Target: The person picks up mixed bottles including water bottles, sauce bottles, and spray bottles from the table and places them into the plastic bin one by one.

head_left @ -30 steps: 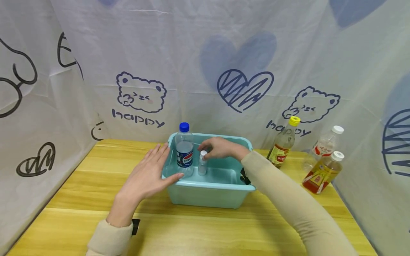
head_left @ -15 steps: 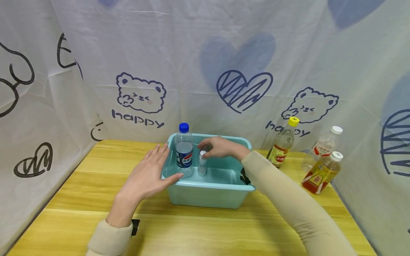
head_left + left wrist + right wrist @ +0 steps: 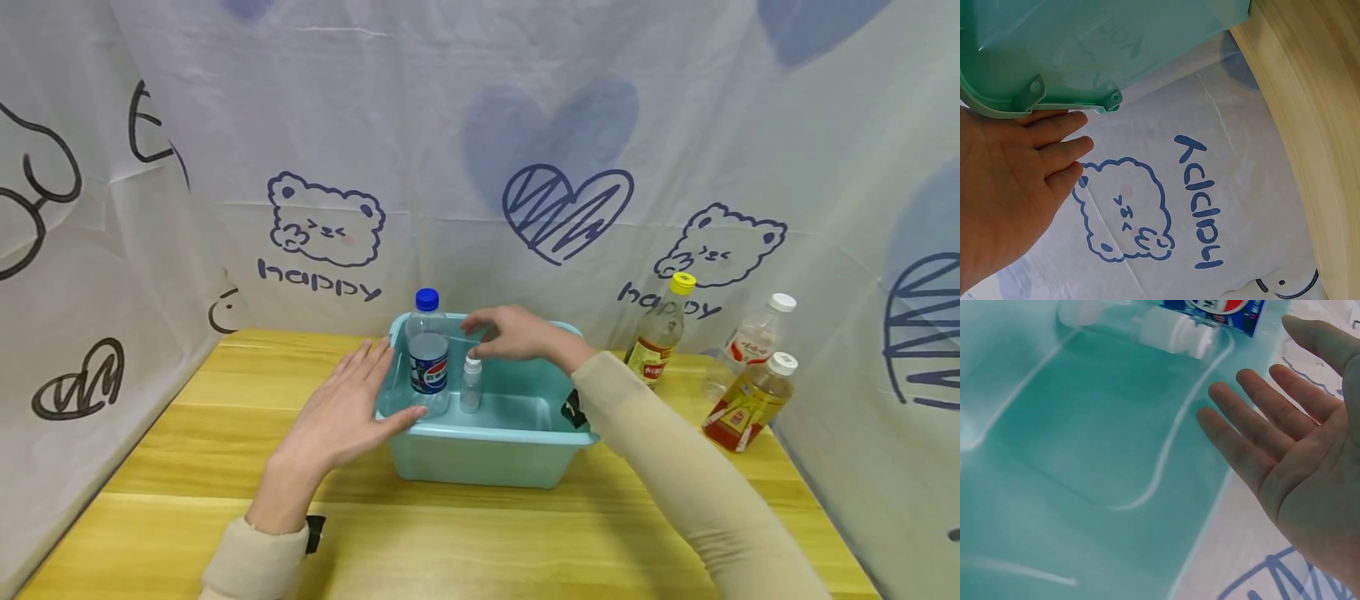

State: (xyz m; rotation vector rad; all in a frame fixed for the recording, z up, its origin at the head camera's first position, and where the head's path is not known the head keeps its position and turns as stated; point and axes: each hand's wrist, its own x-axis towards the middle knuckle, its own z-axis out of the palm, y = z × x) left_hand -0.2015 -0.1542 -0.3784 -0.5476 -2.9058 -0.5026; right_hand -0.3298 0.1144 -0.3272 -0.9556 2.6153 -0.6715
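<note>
A pale teal plastic basin (image 3: pixel 491 435) stands on the wooden table. Inside at its left are an upright Pepsi bottle (image 3: pixel 429 379) with a blue cap and a small clear bottle (image 3: pixel 470 390) with a white cap. My left hand (image 3: pixel 337 408) lies flat along the basin's left side, its thumb over the front rim; the left wrist view has its straight fingers beside the basin wall (image 3: pixel 1116 44). Just above the small bottle is my right hand (image 3: pixel 517 333). In the right wrist view its fingers are spread, apart from the small bottle (image 3: pixel 1163 330).
To the basin's right stand a yellow-capped glass bottle (image 3: pixel 651 354), a clear plastic bottle (image 3: pixel 750 343) with a white cap and a bottle of amber liquid (image 3: pixel 750 407). A printed white cloth (image 3: pixel 450 125) hangs behind the table (image 3: pixel 480 542).
My right hand has let go of the small bottle and risen slightly, its fingers opening. The small bottle stays standing in the basin. My left hand keeps its place.
</note>
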